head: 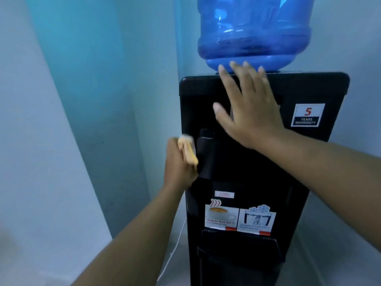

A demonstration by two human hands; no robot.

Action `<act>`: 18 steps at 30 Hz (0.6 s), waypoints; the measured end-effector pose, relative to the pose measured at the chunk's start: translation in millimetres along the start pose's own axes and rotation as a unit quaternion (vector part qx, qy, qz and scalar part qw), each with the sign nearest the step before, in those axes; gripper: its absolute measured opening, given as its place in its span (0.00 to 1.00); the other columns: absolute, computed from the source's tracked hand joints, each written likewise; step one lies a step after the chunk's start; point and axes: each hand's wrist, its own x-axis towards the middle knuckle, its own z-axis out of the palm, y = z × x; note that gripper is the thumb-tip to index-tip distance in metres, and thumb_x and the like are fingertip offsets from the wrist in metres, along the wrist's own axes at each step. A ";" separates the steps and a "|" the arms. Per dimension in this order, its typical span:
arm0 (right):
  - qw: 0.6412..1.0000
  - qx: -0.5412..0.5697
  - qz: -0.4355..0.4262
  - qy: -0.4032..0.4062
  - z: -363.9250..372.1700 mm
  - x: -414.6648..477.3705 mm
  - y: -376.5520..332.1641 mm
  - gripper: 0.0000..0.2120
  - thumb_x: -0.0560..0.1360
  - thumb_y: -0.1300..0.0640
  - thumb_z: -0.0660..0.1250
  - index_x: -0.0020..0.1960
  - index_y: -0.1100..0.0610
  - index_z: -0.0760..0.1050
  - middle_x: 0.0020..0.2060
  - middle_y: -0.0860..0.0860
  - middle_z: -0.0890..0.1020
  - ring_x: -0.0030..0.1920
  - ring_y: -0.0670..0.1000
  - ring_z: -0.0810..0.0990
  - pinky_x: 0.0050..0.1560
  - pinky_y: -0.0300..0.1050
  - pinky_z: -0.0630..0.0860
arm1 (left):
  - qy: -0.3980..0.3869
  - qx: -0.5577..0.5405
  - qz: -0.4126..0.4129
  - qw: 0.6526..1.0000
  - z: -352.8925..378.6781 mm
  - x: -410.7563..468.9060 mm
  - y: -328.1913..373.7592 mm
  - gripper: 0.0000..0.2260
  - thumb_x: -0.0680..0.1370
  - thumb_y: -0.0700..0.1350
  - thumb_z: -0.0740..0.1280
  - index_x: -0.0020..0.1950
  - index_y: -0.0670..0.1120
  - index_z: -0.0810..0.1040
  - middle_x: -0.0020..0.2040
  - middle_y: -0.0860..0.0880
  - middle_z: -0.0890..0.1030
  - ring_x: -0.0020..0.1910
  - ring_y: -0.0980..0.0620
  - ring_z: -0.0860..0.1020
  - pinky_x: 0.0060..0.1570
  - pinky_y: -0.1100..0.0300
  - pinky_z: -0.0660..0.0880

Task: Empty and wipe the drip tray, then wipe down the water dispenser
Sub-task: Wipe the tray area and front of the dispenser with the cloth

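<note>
The left hand [180, 162] grips a yellow cloth [187, 150] against the black water dispenser [299, 162] beside its tap [207, 153], while the right hand [250, 109] lies open-fingered on the top front panel below the blue bottle [255, 32].

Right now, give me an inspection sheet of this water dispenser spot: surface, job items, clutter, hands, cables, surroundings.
Surface: black dispenser front panel, upright; wetness cannot be told.
Job's things: yellow cloth against the left tap housing; drip tray seated at the bottom; blue water bottle on top.
Clutter: nothing seen.
Grips: left hand closed on the cloth, blurred; right hand open, palm flat on the upper panel, fingertips at the bottle's base.
Cables: white cord hanging left of the dispenser.
Surroundings: pale blue walls; warranty sticker, hot and cold stickers.
</note>
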 end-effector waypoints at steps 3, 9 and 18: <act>0.990 -0.039 -0.132 -0.041 -3.5 -35.8 -2.7 0.29 0.79 0.44 0.55 0.75 0.58 0.64 0.70 0.62 0.69 0.69 0.64 0.67 0.71 0.59 0.62 | 0.134 -0.007 0.018 0.991 -1.3 57.8 41.8 0.10 0.79 0.56 0.62 0.42 0.54 0.65 0.39 0.51 0.73 0.33 0.59 0.72 0.36 0.62 0.72; 0.992 -0.027 -0.110 -0.054 5.5 -48.8 -3.1 0.25 0.80 0.45 0.53 0.68 0.60 0.72 0.51 0.59 0.76 0.49 0.60 0.74 0.42 0.53 0.72 | 0.063 -0.007 -0.048 0.997 30.1 -11.8 -30.6 0.08 0.74 0.52 0.64 0.47 0.60 0.64 0.46 0.51 0.75 0.43 0.50 0.76 0.40 0.56 0.72; 0.995 -0.048 -0.078 -0.027 12.4 -49.4 -9.1 0.22 0.81 0.46 0.53 0.44 0.62 0.74 0.38 0.56 0.73 0.40 0.56 0.72 0.33 0.45 0.59 | 0.068 -0.020 0.019 0.997 22.0 26.8 -4.3 0.09 0.71 0.58 0.63 0.47 0.60 0.65 0.43 0.60 0.69 0.39 0.68 0.69 0.45 0.64 0.70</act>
